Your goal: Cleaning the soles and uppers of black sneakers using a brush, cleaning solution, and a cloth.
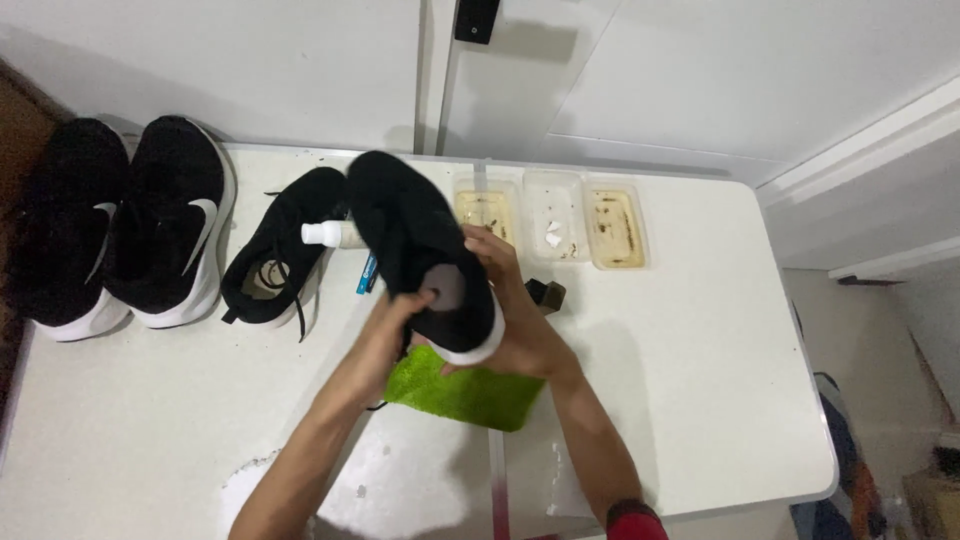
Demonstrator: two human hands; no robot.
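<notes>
I hold a black shoe with a white sole [410, 235] above the white table [700, 330], toe pointing away from me. My left hand [385, 335] reaches into its opening at the heel. My right hand [515, 310] grips the heel and side from the right. A green cloth [465, 395] lies on the table just under the heel, below both hands.
A matching black shoe with loose laces [280, 255] lies left, with a small white bottle [330, 234] beside it. Two more black shoes [120, 225] stand at the far left. Three shallow clear trays [555, 215] sit at the back. A small dark object [545, 293] lies near my right hand.
</notes>
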